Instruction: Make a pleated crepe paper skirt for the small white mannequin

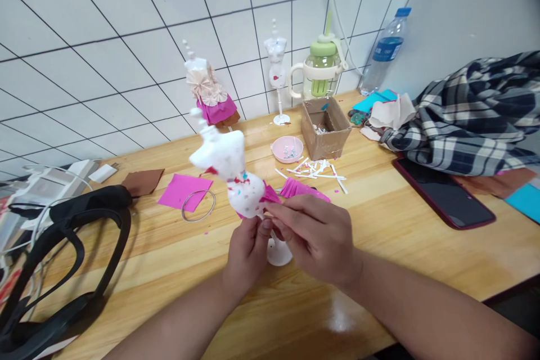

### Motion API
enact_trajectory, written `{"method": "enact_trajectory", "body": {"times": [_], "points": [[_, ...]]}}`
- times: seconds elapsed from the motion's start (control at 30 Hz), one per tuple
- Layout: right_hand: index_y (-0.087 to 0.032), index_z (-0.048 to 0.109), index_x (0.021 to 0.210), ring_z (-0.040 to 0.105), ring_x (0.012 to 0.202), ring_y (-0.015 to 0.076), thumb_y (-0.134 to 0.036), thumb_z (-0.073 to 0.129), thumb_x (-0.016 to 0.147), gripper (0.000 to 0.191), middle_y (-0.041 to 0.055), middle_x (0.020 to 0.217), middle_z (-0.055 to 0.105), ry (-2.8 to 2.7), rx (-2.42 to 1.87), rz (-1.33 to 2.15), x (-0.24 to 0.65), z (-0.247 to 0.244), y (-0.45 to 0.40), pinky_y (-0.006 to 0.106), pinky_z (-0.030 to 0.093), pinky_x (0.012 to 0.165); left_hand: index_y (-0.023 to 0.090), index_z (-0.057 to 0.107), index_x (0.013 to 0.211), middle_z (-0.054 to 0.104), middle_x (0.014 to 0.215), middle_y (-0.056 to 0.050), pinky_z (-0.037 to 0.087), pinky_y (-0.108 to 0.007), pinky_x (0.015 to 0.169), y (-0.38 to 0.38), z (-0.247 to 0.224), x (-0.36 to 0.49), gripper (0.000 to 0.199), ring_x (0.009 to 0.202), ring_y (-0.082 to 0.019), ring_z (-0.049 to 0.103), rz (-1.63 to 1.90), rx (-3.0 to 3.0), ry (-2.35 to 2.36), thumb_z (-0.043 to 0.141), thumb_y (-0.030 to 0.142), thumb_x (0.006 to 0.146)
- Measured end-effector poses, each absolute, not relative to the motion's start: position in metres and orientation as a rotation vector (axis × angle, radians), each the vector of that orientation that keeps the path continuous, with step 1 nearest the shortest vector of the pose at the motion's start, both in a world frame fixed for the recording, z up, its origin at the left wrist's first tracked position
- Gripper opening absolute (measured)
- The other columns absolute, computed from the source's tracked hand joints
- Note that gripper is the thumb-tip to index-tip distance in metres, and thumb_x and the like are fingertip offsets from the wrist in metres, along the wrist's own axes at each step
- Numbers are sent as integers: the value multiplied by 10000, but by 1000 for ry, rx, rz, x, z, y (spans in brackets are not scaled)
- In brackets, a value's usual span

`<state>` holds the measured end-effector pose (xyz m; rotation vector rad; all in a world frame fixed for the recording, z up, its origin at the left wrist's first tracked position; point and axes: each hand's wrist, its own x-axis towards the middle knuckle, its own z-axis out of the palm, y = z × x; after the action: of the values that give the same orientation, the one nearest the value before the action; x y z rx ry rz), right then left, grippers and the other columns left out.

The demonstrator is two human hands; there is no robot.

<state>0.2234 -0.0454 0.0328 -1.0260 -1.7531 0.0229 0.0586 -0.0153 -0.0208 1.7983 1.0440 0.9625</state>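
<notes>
A small white mannequin (244, 194) with red and blue specks leans to the left, its round base near the table. My left hand (248, 244) is closed around its lower part, just under the hips. Pinched at the mannequin's right hip is a piece of magenta paper (270, 193), with the fingers of my right hand (318, 233) on it. More pleated magenta paper (304, 189) lies just behind my right hand. To the left, a silver ring (184, 214) overlaps a flat magenta sheet (179, 191).
Behind stand a dressed mannequin (206, 87), another white mannequin (276, 62), a cardboard box (324, 143), a pink dish (287, 149) and a green-lidded cup (323, 67). A phone (447, 194) and plaid cloth (472, 107) are right; a black strap (122, 247) is left.
</notes>
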Motion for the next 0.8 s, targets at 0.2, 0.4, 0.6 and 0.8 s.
{"method": "enact_trajectory", "body": {"times": [0.2, 0.4, 0.6, 0.8], "points": [[-234, 679, 1028, 629, 750, 159, -137, 595, 848, 221, 31, 841, 669, -1466, -1022, 113, 238, 43, -42, 293, 543, 645, 158, 582, 1129, 738, 839, -56, 533, -260, 629, -14, -18, 62, 345, 658, -142, 672, 981, 1582, 908, 389, 415, 1004], [-204, 695, 984, 598, 739, 145, -224, 671, 826, 161, 35, 856, 651, -1547, -1073, 208, 225, 41, -40, 280, 521, 642, 174, 654, 926, 741, 796, -50, 527, -249, 638, -15, -21, 57, 338, 676, -148, 665, 970, 1770, 969, 424, 413, 990], [-217, 655, 899, 500, 598, 99, -214, 640, 849, 53, -10, 781, 617, -1427, -1144, 363, 220, 37, -41, 240, 438, 525, 175, 702, 936, 745, 828, -72, 538, -273, 666, -17, -22, 55, 382, 716, -175, 666, 872, 1855, 1029, 415, 423, 983], [-206, 640, 845, 486, 606, 93, -186, 658, 829, 32, -9, 782, 600, -1395, -1051, 508, 221, 35, -39, 219, 412, 485, 183, 706, 880, 743, 797, -52, 532, -259, 656, -16, -17, 55, 386, 695, -170, 670, 891, 1929, 972, 397, 386, 990]]}}
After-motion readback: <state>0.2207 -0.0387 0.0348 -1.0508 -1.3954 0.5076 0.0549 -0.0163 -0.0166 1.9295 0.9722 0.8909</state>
